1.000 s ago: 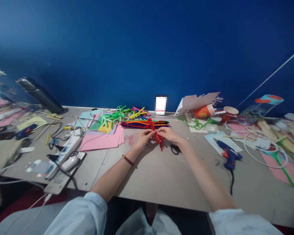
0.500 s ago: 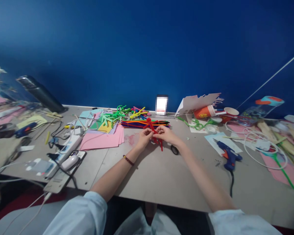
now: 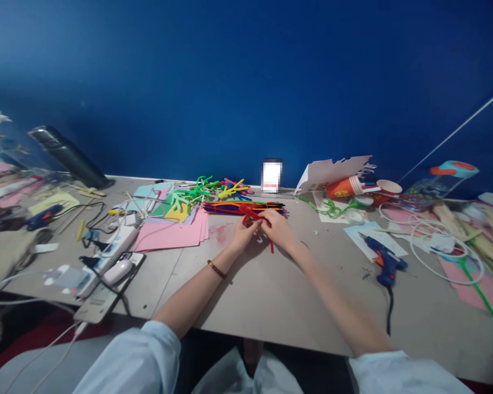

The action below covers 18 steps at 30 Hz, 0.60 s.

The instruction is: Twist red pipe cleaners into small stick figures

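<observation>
Red pipe cleaners (image 3: 247,209), bent and twisted together, are pinched between my two hands above the table's middle. My left hand (image 3: 244,232) grips them from the left, fingers closed. Closed on the same red piece from the right is my right hand (image 3: 276,227). One red end hangs down below the right fingers, and part of the shape is hidden behind the fingertips. Just beyond the hands lies a bundle of coloured pipe cleaners (image 3: 222,208). Green pipe-cleaner branches (image 3: 184,196) are heaped to its left.
A phone (image 3: 271,176) with a blurred screen leans on the blue wall. Pink paper (image 3: 164,235) and a power strip (image 3: 110,257) are on the left, near a dark bottle (image 3: 69,158). A blue glue gun (image 3: 384,261) and orange paper cups (image 3: 345,187) stand or lie on the right.
The red piece has tipped lower and turned between my fingers. My right hand has shifted slightly and now covers the black ring-shaped object on the table more.
</observation>
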Tool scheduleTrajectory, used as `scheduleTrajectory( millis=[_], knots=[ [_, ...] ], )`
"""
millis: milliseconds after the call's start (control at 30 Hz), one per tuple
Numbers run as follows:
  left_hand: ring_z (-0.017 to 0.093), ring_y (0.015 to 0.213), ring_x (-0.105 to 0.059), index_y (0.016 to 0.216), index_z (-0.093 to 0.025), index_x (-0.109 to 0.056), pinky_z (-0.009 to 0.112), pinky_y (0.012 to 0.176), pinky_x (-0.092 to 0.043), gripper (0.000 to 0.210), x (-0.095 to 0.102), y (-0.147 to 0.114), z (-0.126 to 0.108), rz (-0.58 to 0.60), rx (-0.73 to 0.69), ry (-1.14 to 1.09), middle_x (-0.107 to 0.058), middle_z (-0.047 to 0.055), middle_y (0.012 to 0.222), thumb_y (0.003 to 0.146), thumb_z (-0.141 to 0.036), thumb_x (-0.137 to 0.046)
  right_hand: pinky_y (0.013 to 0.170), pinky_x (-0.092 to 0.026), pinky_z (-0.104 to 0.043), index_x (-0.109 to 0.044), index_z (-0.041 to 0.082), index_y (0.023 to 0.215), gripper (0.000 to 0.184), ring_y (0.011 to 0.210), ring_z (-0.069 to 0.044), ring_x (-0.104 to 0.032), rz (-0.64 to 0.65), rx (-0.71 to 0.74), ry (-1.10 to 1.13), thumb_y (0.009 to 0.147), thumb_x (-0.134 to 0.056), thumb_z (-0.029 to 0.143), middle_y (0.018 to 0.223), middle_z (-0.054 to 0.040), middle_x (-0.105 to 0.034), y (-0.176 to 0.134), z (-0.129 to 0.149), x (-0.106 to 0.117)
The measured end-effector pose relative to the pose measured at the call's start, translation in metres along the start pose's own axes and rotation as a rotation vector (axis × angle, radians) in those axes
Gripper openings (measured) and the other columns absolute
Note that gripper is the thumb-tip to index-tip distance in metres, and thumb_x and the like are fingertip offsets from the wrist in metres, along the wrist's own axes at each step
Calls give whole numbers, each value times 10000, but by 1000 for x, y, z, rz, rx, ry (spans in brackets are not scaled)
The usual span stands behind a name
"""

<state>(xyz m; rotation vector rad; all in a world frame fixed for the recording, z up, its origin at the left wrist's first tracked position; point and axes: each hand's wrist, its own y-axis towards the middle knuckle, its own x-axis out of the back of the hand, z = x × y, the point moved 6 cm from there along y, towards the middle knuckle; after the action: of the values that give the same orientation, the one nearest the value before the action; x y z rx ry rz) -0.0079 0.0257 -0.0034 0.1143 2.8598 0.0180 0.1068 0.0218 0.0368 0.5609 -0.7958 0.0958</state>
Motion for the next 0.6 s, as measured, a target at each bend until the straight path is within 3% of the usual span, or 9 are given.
scheduleTrajectory(
  millis=[133,333,600],
  knots=[
    [64,497,-466,688,-154,-590,215,512,-367,270,4,1,0,-52,41,-96,-542,-27,560,664,-370,-749,742,-459,-272,-667,215,1005,257,835,-174,-585,-38,8,-77,888,-439,217,954,-65,-605,-2,3,5],
    [73,519,-483,808,-173,-575,226,524,-368,278,10,5,4,-119,92,-204,-562,-34,607,676,-343,-750,669,-423,-253,-682,230,1036,274,807,-164,-578,-56,61,-227,929,-436,286,888,-59,-605,-3,3,6],
    [79,547,-457,753,-153,-601,249,562,-364,139,12,5,7,-116,65,-130,-582,-4,645,738,-253,-695,787,-375,-346,-671,180,939,264,869,-225,-532,-129,180,-409,922,-411,224,895,-103,-634,-3,15,12]
  ],
)
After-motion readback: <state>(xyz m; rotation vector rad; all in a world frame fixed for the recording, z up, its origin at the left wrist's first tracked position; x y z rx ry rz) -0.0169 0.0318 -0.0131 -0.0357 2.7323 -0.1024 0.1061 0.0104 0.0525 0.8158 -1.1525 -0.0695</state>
